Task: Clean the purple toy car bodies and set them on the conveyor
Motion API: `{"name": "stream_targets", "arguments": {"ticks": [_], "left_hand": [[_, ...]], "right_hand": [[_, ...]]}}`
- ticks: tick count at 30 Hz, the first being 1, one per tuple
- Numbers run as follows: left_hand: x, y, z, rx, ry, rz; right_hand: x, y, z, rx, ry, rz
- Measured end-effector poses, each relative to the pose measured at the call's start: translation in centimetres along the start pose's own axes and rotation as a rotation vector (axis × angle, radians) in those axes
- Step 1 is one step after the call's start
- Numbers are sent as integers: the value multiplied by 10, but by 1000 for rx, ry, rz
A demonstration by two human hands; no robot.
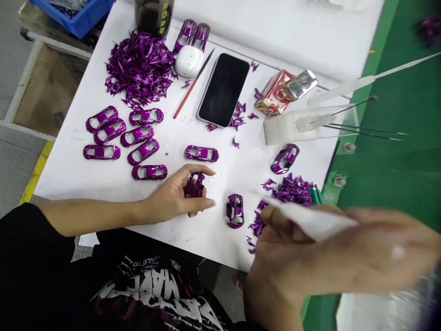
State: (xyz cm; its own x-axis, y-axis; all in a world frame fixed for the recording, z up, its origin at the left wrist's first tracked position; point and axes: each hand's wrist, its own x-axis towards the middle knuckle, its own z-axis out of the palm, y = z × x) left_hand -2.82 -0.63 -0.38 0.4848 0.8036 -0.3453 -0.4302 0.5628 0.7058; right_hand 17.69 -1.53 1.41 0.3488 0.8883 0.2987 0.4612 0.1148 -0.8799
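Purple metallic car shell [195,185] clasped in the curled fingers of the left hand [174,198], over a white worktable [220,243]. Right hand [303,255], blurred, closed on a white paper strip [310,220], near a heap of purple scraps [292,191]. Second shell [235,211] lying between both hands; rows of further shells [143,151] off to the left, beyond the left forearm [89,217].

The model car shells [149,172] are glossy magenta-purple with silvery edges, the foil scraps [139,66] match, the crate [72,18] is blue, and the black shirt [138,299] seems white-lettered.
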Motion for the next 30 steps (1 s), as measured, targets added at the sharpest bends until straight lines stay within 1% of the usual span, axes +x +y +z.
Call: {"name": "stream_targets", "arguments": {"ticks": [1, 2, 3, 5, 7, 9, 11, 13, 15, 17, 19, 21, 22, 24, 26, 28, 30], "left_hand": [[-1, 0, 0, -9, -8, -4], [-2, -1, 0, -19, -16, -8], [-3, -2, 0, -24, -27, -17], [-5, -5, 0, -5, -54, -26], [-7, -8, 1, 25, -77, -2], [-9, -9, 1, 54, -99, 21], [-11, -8, 1, 76, -121, 14], [-12, -6, 1, 96, -137, -23], [-11, -4, 2, 102, -139, -55], [-11, -3, 3, 89, -129, -83], [-9, -3, 4, 55, -121, -110], [-8, -1, 4, 19, -129, -137], [-7, 0, 3, 6, -137, -145], [-6, 1, 1, -14, -141, -143], [-5, 3, 0, -37, -121, -120], [-5, 4, -1, -74, -103, -78], [-5, 4, -1, -112, -96, -38]], "right_hand": [[6, 2, 5, 29, 45, 13], [11, 5, 10, 29, 54, 24], [15, 8, 15, -10, 26, 29], [18, 15, 23, -188, -99, 6], [19, 21, 24, -345, -216, -24], [19, 25, 15, -417, -336, -59], [23, 27, -5, -501, -424, -127], [32, 31, -27, -665, -405, -226], [44, 39, -44, -815, -366, -310], [57, 50, -51, -872, -405, -373], [69, 61, -47, -884, -490, -436], [78, 66, -40, -917, -559, -488], [81, 65, -36, -925, -588, -511], [84, 54, -34, -931, -626, -526], [78, 33, -38, -911, -586, -471], [61, 6, -46, -795, -497, -336], [35, -19, -52, -556, -431, -142]]}}
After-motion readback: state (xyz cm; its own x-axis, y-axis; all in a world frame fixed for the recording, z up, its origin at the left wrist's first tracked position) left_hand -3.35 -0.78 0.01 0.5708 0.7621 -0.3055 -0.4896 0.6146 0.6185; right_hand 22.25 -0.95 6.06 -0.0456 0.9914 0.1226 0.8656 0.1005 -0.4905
